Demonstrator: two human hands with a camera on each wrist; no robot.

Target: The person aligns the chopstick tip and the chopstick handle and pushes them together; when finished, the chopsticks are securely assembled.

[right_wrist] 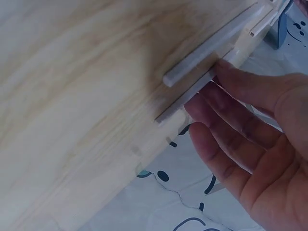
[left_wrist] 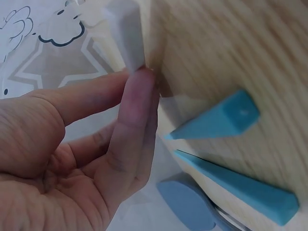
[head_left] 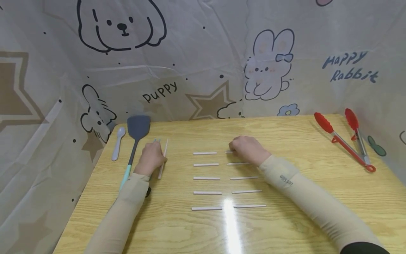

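Observation:
My left hand (head_left: 149, 158) pinches a pale, tapered chopstick (head_left: 166, 145) between thumb and fingertips. In the left wrist view, that pale chopstick (left_wrist: 126, 33) points up from the fingertips, and two teal chopsticks (left_wrist: 216, 118) lie on the table beside the hand. My right hand (head_left: 248, 150) is at the far end of a column of pale chopsticks (head_left: 244, 178). Its thumb and index finger pinch the farthest chopstick (right_wrist: 192, 94), low at the tabletop; another chopstick (right_wrist: 211, 45) lies alongside. A second column of pale chopsticks (head_left: 207, 178) lies to the left.
A spatula (head_left: 138, 127) with a grey head and mint handle lies left of my left hand, partly under the forearm. Beyond it is a light spoon (head_left: 118, 144). Red-tipped tongs (head_left: 352, 148) lie spread at the right. A printed cloth (head_left: 203, 53) hangs behind the wooden table (head_left: 285, 229).

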